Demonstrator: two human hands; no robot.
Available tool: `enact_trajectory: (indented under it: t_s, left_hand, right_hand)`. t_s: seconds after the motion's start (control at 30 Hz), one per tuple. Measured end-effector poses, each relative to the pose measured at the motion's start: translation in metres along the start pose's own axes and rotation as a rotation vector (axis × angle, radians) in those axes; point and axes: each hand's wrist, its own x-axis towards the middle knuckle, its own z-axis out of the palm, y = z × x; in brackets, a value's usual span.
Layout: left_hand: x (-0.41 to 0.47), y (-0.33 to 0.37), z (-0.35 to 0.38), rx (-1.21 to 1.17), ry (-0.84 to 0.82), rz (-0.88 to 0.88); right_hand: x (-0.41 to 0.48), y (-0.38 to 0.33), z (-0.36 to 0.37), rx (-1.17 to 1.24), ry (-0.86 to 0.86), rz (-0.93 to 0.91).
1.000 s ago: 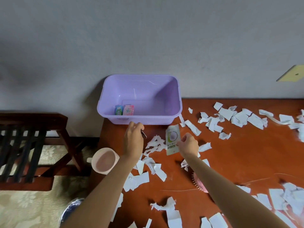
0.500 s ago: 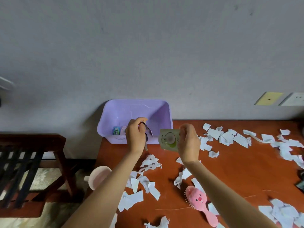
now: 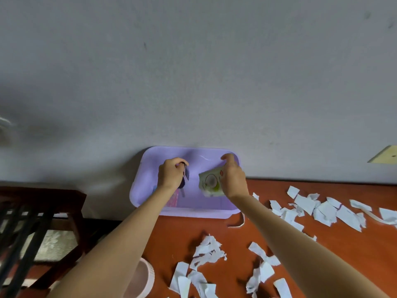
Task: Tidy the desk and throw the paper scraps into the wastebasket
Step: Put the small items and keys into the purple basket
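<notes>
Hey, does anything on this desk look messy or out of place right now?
Yes. Torn paper scraps lie strewn over the desk, in loose heaps at front and right. One curled strip lies beside the purple bin, where the right hand holds a sachet.

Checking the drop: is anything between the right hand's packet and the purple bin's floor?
Nothing visible: the packet in the right hand hangs over bare floor in the purple bin; the left hand, gripping a dark item, is off to the side.

single head camera, close in
it looks forward and down across the desk [image 3: 376, 248] toward the wall [image 3: 193, 72].
</notes>
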Motion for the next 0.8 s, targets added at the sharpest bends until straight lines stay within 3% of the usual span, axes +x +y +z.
enact_trajectory:
  t_s: [0.1,0.3,0.6,0.8]
  left_hand:
    - [0.017,-0.018,0.005,0.015,-0.078,0.002]
    - [0.041,-0.046,0.008,-0.110,-0.062,-0.126]
    - [0.060,-0.073,0.002,-0.041,0.019,-0.209]
    - [0.070,-0.078,-0.002,-0.039,-0.023,-0.222]
  right_hand:
    - [0.024,0.006,0.024,-0.188,-0.213,-0.109]
    - [0.059,0.001,0.072,-0.244,-0.580,-0.228]
    - [0.074,0.011,0.129,-0.037,-0.555,-0.015]
    - [0.071,0.028,0.121,-0.227,-0.471,0.249]
